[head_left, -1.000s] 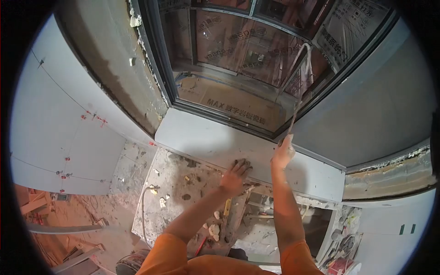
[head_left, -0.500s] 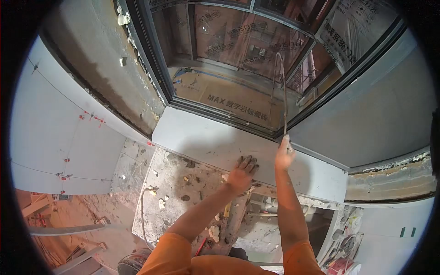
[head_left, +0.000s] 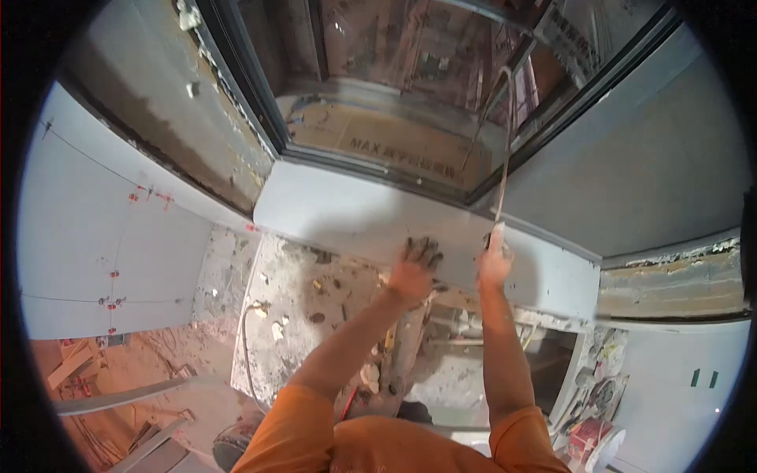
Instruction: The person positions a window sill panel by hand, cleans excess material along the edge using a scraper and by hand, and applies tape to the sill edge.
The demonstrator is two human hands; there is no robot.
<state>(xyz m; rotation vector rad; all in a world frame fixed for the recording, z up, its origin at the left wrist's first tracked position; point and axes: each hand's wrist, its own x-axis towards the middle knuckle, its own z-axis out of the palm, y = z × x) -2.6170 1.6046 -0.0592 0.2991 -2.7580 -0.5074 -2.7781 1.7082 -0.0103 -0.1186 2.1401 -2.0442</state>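
A white sill slab (head_left: 339,197) runs along the foot of the dark-framed window (head_left: 371,162). My left hand (head_left: 413,270) lies near the slab's front edge, its dirty fingers spread on the surface. Farther right, my right hand (head_left: 494,260) is closed around the lower end of a long, thin, pale rod (head_left: 507,150). The rod stands almost upright in front of the glass and looks bent at its top. A second thin line slants down from there, and I cannot tell whether it is a reflection or part of the rod.
Below the slab is a rough ledge (head_left: 296,331) strewn with rubble, with a thin hose (head_left: 246,355) at its left. An opening (head_left: 544,363) lies to the right of it. White tiled wall (head_left: 79,236) with red spacers is at left; a red-and-white container (head_left: 593,441) stands at lower right.
The rod's upper end has swung right and its lower end is nearer the slab's middle. My left hand's fingers have spread wider. The whole view has shifted slightly.
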